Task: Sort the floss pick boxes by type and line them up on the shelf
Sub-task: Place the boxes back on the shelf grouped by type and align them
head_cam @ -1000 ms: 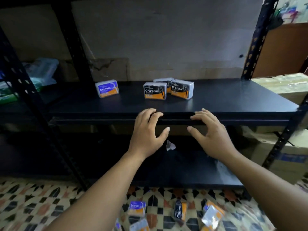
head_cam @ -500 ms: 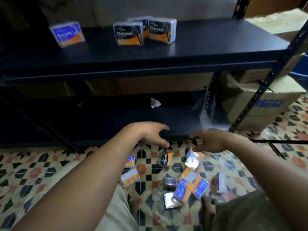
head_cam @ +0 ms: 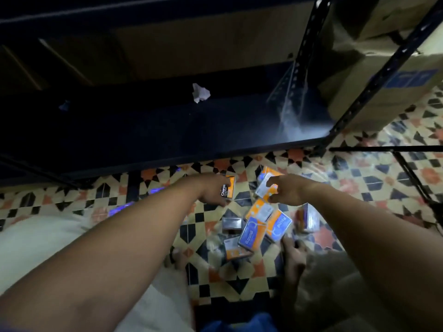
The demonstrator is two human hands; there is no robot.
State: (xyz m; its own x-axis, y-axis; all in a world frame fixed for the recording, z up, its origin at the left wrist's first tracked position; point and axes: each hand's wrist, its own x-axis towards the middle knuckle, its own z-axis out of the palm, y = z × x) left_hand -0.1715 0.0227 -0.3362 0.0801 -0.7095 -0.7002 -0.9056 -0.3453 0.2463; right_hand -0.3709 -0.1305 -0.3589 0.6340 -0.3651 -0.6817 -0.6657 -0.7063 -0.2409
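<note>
Having dropped from the shelf edge at top of frame to the tiled floor at centre, left hand curls round a Charcoal box, right hand pinches a pale orange-edged box; Round boxes lie loose just below; two more likely bound for shelving.

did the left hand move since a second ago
Yes. The left hand went down from the upper shelf's edge to the floor in front of the lower shelf, gripping a Charcoal box.

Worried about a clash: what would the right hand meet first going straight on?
Probably the Charcoal box in the left hand; the right hand, pinching a pale box, points that way. Depth is unclear.
</note>
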